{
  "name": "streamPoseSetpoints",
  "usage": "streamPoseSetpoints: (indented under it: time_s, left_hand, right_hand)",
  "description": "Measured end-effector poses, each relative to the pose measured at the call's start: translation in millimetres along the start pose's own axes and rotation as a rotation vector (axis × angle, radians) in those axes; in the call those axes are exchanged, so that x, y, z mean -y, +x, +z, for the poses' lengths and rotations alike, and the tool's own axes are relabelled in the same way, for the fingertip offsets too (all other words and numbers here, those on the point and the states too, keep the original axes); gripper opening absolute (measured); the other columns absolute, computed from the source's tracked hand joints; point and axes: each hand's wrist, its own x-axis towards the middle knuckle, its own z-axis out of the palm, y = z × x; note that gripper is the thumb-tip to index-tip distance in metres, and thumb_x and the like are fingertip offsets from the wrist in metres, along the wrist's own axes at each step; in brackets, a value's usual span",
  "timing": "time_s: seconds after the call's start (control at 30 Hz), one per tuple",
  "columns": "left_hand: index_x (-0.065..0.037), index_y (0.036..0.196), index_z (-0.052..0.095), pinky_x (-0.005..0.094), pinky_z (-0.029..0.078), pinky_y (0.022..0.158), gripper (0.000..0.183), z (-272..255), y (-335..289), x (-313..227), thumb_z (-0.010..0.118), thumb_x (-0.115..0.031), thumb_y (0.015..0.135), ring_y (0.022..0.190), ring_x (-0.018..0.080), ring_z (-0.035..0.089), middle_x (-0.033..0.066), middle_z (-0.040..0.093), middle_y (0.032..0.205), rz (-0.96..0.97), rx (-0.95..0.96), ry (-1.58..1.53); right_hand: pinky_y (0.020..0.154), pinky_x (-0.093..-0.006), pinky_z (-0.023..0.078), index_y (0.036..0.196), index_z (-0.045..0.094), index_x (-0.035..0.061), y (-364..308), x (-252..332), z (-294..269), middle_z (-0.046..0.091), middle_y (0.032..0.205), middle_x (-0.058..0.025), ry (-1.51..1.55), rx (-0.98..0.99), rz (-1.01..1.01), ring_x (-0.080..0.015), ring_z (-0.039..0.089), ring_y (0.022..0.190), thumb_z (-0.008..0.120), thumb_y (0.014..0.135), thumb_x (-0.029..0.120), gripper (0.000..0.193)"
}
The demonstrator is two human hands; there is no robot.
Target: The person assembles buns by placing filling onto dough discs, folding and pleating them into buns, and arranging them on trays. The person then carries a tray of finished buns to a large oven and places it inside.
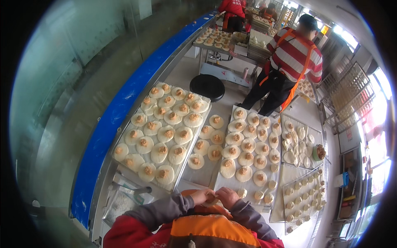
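1 apron (211,226) behind L fingers (210,193) & R fingers (221,193), both gripping 1 dough pc (211,202). 6 topped discs (214,152) ahead, btwn 2 trays (226,185).

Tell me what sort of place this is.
Likely a food workshop or commercial bakery making filled buns: many dough rounds topped with filling, a long blue belt beside the trays, and metal racks on the right.

Left hand (202,197): mine, fingers (210,192) curled in a pinch
Right hand (227,197): also pinching, just beside my left
Forearms (163,211): both of mine slanting inward
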Motion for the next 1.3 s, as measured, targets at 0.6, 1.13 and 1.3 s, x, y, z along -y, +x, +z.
streamPoseSetpoints:
  time_s: [0.6, 1.13, 1.3]
  left_hand:
    - [-0.008, 0.116, 0.057, 0.021, 0.041, 0.065, 0.029, 25, 41, 61, 0.047, -0.031, 0.101, 0.075, 0.0047, 0.047, -0.0046, 0.052, 0.087, 0.139, -0.044, -0.464]
    - [-0.004, 0.122, 0.052, 0.025, 0.048, 0.08, 0.032, 30, 45, 64, 0.05, -0.027, 0.1, 0.095, 0.0089, 0.053, 0.0017, 0.057, 0.109, 0.229, -0.12, -0.524]
    - [-0.006, 0.124, 0.051, 0.0292, 0.049, 0.081, 0.032, 7, 26, 41, 0.045, -0.028, 0.101, 0.097, 0.0107, 0.054, 0.0007, 0.055, 0.111, 0.075, 0.067, -0.729]
  right_hand:
    - [0.066, -0.0367, 0.05, 0.097, 0.059, 0.0055, 9, 4, -15, 0.061, 0.087, -0.0118, 0.008, -0.013, -0.02, -0.0305, 0.061, 0.075, 0.066, 0.081, 0.004, 0.018]
    - [0.066, -0.0366, 0.05, 0.102, 0.057, 0.0047, 13, 3, -12, 0.059, 0.084, -0.0117, -0.077, -0.012, -0.068, -0.0311, 0.06, 0.075, 0.065, 0.081, 0.006, 0.023]
    - [0.066, -0.0399, 0.05, 0.097, 0.059, 0.0034, 11, 0, -5, 0.061, 0.084, -0.0128, 0.169, -0.058, 0.205, -0.0344, 0.062, 0.076, 0.065, 0.082, 0.009, 0.017]
